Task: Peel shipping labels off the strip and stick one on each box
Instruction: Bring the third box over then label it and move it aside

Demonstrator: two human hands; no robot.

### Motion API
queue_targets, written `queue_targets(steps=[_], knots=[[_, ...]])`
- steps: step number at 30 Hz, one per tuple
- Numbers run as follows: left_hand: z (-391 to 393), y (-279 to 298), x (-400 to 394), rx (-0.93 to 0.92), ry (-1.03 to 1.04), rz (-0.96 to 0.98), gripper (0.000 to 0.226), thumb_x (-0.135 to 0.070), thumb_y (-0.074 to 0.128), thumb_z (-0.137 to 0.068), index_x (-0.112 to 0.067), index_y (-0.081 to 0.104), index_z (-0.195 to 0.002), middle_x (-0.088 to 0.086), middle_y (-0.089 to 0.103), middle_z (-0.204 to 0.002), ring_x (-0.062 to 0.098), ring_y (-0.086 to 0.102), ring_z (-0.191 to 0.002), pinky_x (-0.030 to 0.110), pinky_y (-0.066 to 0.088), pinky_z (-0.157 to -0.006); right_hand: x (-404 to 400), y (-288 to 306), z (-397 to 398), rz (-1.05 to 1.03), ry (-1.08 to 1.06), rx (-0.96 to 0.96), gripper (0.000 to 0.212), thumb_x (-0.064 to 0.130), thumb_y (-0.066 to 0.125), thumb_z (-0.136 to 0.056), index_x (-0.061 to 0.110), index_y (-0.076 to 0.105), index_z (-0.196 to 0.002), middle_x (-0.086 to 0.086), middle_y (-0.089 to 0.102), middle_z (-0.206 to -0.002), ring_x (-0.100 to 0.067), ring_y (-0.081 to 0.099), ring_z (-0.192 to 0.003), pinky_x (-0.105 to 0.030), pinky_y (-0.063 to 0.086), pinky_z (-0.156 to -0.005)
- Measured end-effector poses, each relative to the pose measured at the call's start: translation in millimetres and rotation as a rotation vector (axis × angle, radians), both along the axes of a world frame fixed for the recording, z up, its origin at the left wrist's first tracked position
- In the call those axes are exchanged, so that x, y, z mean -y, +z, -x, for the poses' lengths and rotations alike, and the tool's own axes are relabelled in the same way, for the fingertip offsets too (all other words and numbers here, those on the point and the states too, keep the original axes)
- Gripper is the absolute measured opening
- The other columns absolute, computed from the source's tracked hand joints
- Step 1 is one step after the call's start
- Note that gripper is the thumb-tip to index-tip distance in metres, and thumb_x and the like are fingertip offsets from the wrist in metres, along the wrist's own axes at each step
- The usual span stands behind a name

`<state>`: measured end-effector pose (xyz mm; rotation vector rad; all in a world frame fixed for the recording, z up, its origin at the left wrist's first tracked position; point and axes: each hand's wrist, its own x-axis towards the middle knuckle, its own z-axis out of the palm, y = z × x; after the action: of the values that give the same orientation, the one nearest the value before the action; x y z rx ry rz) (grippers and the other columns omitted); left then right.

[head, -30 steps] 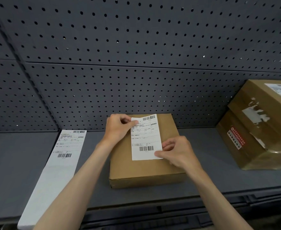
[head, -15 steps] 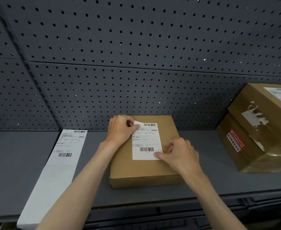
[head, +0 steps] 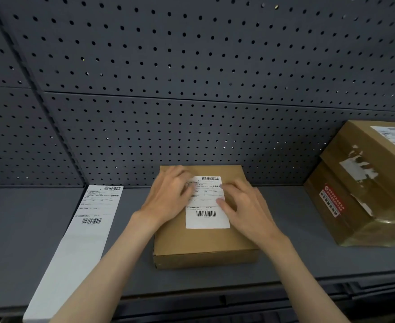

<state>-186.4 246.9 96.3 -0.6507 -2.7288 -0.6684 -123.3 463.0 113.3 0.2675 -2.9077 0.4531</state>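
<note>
The shipping label (head: 207, 203) lay flat on the top face of the flat cardboard box (head: 203, 243), in the far half of that face, with one barcode at its far edge and a second barcode near its close edge. The box stood on the grey shelf (head: 17, 241), with its back edge against the perforated panel (head: 192, 78).

The left hand (head: 168, 197) lay palm down on the box at the left side of the label. Its fingers were stretched out and a little apart, and the tips covered the upper left part of the label; they were blurred. The right hand (head: 245, 206) lay palm down at the right side of the label. Its fingers were also stretched and slightly spread, and the tips touched the right edge of the label. Neither hand gripped anything; both were flat on the surface.

Left of the box, apart from it, the label strip (head: 82, 241) lay on the shelf. It carried one printed label at its far end, and the close part of it was blank.

Right of the box, well apart from it, a bigger taped box (head: 366, 190) stood tilted on the shelf. It had a white label on top, torn white remains on the side and a red sticker lower down.
</note>
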Motion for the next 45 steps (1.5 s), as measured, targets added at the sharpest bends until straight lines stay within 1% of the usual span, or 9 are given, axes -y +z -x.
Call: queue_targets(steps=[3, 5, 8, 18, 25, 28, 32, 38, 45], knots=[[-7, -3, -5, 0.074, -0.102, 0.068, 0.049, -0.029, 0.043, -0.104, -0.009, 0.045, -0.149, 0.002, 0.041, -0.158, 0.017, 0.030, -0.150, 0.031, 0.021, -0.121, 3, -8, 26, -0.045, 0.182, 0.093, 0.049, 0.039, 0.043, -0.107, 0.022, 0.043, -0.153, 0.007, 0.036, -0.162, -0.014, 0.027, -0.151, -0.041, 0.025, -0.122], [-7, -5, -9, 0.166, -0.127, 0.093, 0.055, -0.032, 0.035, -0.107, -0.009, 0.030, -0.157, 0.003, 0.026, -0.166, 0.015, 0.016, -0.154, 0.027, 0.010, -0.124, 10, -11, 35, -0.067, 0.235, 0.149, 0.052, 0.041, 0.032, -0.110, 0.024, 0.031, -0.159, 0.010, 0.022, -0.168, -0.009, 0.012, -0.156, -0.036, 0.011, -0.127], [-7, -11, -12, 0.252, -0.125, 0.186, 0.060, -0.038, 0.027, -0.108, -0.011, 0.016, -0.160, 0.004, 0.013, -0.169, 0.012, 0.005, -0.156, 0.029, 0.002, -0.126, 15, -15, 40, -0.132, 0.264, 0.190, 0.054, 0.043, 0.025, -0.111, 0.026, 0.024, -0.161, 0.012, 0.017, -0.169, -0.006, 0.007, -0.156, -0.033, 0.003, -0.128], [-13, -17, 4, 0.200, -0.059, 0.249, 0.084, -0.053, -0.009, -0.089, -0.016, 0.014, -0.160, -0.002, 0.007, -0.169, 0.010, -0.005, -0.155, 0.030, -0.005, -0.126, -9, -23, 33, -0.171, 0.127, 0.137, 0.058, 0.047, 0.022, -0.110, 0.022, 0.023, -0.162, 0.009, 0.016, -0.170, -0.007, 0.005, -0.157, -0.037, 0.004, -0.129], [-54, -3, -5, 0.272, -0.181, 0.147, 0.059, -0.042, 0.022, -0.108, -0.018, 0.016, -0.161, -0.006, 0.008, -0.168, 0.004, -0.002, -0.154, 0.022, -0.003, -0.124, 3, -20, -1, -0.067, 0.301, 0.146, 0.058, 0.048, 0.027, -0.108, 0.023, 0.028, -0.160, 0.011, 0.020, -0.167, 0.000, 0.006, -0.155, -0.027, 0.003, -0.128], [-60, -14, 0, 0.233, -0.169, 0.202, 0.062, -0.048, 0.017, -0.105, -0.019, 0.016, -0.161, -0.005, 0.009, -0.169, 0.002, 0.000, -0.154, 0.025, 0.000, -0.126, -1, -27, -7, -0.088, 0.280, 0.155, 0.059, 0.051, 0.026, -0.108, 0.024, 0.027, -0.161, 0.012, 0.021, -0.168, 0.002, 0.007, -0.154, -0.032, 0.011, -0.128], [-59, -17, 16, 0.220, -0.109, 0.220, 0.071, -0.053, 0.004, -0.099, -0.021, 0.016, -0.161, -0.009, 0.006, -0.168, 0.000, -0.003, -0.153, 0.025, 0.001, -0.126, -21, -18, -10, -0.070, 0.186, 0.182, 0.063, 0.054, 0.023, -0.106, 0.026, 0.022, -0.162, 0.014, 0.016, -0.168, 0.003, 0.003, -0.154, -0.032, 0.008, -0.129], [-82, -13, 11, 0.126, -0.184, 0.158, 0.061, -0.047, 0.020, -0.105, -0.019, 0.030, -0.158, -0.007, 0.020, -0.166, -0.001, 0.005, -0.152, 0.017, -0.005, -0.122, -11, -16, -28, -0.027, 0.282, 0.085, 0.056, 0.048, 0.030, -0.108, 0.021, 0.040, -0.156, 0.010, 0.029, -0.165, 0.000, 0.012, -0.154, -0.032, 0.014, -0.128], [-103, -21, 35, 0.064, -0.256, 0.210, 0.055, -0.051, 0.026, -0.108, -0.026, 0.035, -0.156, -0.012, 0.021, -0.166, 0.002, 0.006, -0.154, 0.026, 0.008, -0.125, -28, -36, -53, -0.081, 0.359, 0.024, 0.056, 0.054, 0.030, -0.108, 0.025, 0.042, -0.155, 0.013, 0.031, -0.164, 0.000, 0.016, -0.154, -0.034, 0.022, -0.125]])
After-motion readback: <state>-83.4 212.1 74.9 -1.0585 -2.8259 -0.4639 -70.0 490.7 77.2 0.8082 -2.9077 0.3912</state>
